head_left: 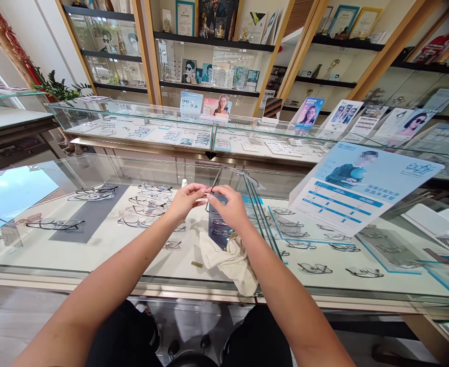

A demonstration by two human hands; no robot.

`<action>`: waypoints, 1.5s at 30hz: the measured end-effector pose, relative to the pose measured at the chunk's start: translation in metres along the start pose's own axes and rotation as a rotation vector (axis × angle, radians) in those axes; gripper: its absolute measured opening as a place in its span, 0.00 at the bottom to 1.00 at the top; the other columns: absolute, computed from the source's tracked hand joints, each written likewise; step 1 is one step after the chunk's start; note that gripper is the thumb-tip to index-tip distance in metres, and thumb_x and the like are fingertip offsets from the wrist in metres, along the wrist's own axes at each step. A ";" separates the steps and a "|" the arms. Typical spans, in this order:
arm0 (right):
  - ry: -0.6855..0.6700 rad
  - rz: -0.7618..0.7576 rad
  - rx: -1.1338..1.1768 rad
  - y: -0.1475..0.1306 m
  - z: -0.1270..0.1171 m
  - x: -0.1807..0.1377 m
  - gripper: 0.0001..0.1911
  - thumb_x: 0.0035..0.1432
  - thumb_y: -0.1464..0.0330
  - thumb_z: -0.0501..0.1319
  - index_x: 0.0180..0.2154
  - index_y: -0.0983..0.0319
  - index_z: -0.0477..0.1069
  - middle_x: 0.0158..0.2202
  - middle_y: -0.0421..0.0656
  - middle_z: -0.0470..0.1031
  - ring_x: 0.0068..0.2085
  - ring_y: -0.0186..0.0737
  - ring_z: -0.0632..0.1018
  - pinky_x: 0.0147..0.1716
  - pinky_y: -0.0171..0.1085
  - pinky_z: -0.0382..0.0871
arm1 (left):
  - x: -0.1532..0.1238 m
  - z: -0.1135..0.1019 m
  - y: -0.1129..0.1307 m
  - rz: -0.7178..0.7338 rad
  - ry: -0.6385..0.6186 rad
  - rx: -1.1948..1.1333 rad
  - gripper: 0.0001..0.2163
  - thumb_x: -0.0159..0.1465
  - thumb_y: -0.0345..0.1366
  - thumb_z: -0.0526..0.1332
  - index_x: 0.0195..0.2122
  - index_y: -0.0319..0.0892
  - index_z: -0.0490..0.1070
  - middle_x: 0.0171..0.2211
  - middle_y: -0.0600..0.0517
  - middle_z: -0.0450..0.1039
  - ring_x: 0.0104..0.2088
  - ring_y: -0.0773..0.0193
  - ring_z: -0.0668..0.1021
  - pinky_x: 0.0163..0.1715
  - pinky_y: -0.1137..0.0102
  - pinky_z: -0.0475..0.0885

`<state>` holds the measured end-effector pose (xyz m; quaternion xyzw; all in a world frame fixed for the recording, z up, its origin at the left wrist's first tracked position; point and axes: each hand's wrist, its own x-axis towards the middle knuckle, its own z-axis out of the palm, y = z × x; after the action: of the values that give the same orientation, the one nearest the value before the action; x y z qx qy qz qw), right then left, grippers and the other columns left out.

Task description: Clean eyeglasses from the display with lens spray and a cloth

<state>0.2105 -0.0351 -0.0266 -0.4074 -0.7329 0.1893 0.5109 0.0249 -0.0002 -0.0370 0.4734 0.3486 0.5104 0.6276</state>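
Note:
Both my hands meet above the glass counter [94,168], pinching a thin-framed pair of glasses [214,189]. My left hand [186,200] grips one side with fingers closed. My right hand [229,206] pinches the other side, its fingers curled around the frame. One thin temple arm sticks up and away from my fingers. A cream cleaning cloth [230,262] lies crumpled on the counter just below my right wrist. A small white bottle [184,182] stands behind my left hand.
Rows of spectacles [148,204] lie inside the display case under the glass. A tilted blue-and-white leaflet stand [356,186] sits to the right. A small brass piece [197,264] lies near the cloth. Another glass counter [194,135] and shelves stand behind.

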 end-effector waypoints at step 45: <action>-0.055 0.110 0.186 -0.007 -0.006 0.004 0.12 0.65 0.57 0.68 0.40 0.57 0.83 0.44 0.45 0.87 0.45 0.46 0.82 0.52 0.45 0.74 | -0.005 0.006 0.006 -0.040 -0.148 -0.076 0.20 0.52 0.43 0.81 0.38 0.42 0.74 0.30 0.57 0.73 0.29 0.72 0.70 0.37 0.72 0.68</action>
<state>0.2129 -0.0364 -0.0168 -0.3926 -0.7024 0.2954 0.5151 0.0276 -0.0062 -0.0292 0.4787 0.2909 0.4742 0.6792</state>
